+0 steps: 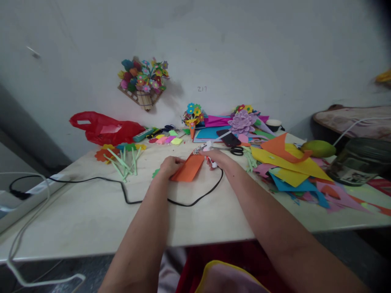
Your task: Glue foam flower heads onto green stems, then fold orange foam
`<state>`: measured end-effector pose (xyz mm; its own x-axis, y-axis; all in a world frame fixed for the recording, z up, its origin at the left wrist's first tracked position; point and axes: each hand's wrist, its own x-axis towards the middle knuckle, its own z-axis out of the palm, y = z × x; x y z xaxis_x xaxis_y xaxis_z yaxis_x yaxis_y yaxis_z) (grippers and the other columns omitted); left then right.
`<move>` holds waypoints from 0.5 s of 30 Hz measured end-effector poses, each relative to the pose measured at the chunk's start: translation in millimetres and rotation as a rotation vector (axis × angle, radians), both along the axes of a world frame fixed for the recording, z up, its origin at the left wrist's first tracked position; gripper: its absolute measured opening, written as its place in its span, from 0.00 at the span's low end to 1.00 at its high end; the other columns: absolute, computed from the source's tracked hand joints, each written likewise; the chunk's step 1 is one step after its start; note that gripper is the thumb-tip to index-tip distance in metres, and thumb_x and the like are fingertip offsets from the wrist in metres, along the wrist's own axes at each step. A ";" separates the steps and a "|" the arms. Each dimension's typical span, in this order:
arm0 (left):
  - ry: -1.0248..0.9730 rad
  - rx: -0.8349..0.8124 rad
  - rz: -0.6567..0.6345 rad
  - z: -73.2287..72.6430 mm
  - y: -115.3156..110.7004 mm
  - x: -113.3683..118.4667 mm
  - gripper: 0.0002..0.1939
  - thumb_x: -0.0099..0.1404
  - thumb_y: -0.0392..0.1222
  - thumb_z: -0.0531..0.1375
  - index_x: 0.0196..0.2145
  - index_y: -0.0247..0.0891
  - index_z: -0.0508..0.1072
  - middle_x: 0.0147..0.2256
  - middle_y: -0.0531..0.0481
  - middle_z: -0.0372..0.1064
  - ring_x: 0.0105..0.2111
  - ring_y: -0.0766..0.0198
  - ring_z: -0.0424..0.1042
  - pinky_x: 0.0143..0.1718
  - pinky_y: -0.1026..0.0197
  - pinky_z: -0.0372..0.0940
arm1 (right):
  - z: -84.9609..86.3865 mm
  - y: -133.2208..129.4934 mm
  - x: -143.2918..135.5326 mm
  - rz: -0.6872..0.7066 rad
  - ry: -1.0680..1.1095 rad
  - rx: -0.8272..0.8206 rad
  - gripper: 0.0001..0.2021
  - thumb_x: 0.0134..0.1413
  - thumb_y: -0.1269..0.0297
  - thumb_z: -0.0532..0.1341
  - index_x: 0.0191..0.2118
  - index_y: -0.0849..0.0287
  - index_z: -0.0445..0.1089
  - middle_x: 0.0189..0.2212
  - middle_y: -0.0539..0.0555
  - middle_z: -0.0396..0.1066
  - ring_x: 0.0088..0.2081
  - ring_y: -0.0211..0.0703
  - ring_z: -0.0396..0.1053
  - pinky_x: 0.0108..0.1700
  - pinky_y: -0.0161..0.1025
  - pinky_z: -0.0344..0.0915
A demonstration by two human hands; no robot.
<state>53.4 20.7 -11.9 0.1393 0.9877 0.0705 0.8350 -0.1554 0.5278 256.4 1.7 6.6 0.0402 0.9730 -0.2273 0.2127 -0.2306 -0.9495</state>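
Observation:
My left hand (171, 166) grips the left edge of a folded orange paper piece (190, 169) over the middle of the table. A white hot glue gun (214, 163) with a black cord is in my right hand (215, 156), its front end by the upper edge of the orange paper. Part of the gun is hidden by my fingers. To the left of my left hand lie pale green paper strips (124, 162) and orange paper flowers (106, 153). Black-handled scissors (236, 151) rest just beyond my right wrist.
The black cord (195, 204) loops across the table in front of the orange paper. Coloured paper scraps (290, 175) and a dark jar (360, 160) crowd the right side. A red plastic bag (106, 128) and a small flower cone (192, 118) stand at the back.

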 end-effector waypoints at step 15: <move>0.015 -0.006 0.033 -0.4 2.5 -0.1 0.13 0.52 0.45 0.59 0.36 0.44 0.76 0.36 0.50 0.74 0.37 0.59 0.69 0.34 0.64 0.60 | 0.2 0.8 -1.2 -0.035 -0.008 -0.014 0.14 0.47 0.55 0.61 0.31 0.61 0.61 0.11 0.44 0.56 0.12 0.32 0.55 0.16 0.33 0.62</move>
<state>53.3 23.2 -12.3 0.1079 0.9922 0.0629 0.8474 -0.1248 0.5161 255.2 2.5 6.8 0.0757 0.9677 -0.2404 0.2122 -0.2512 -0.9444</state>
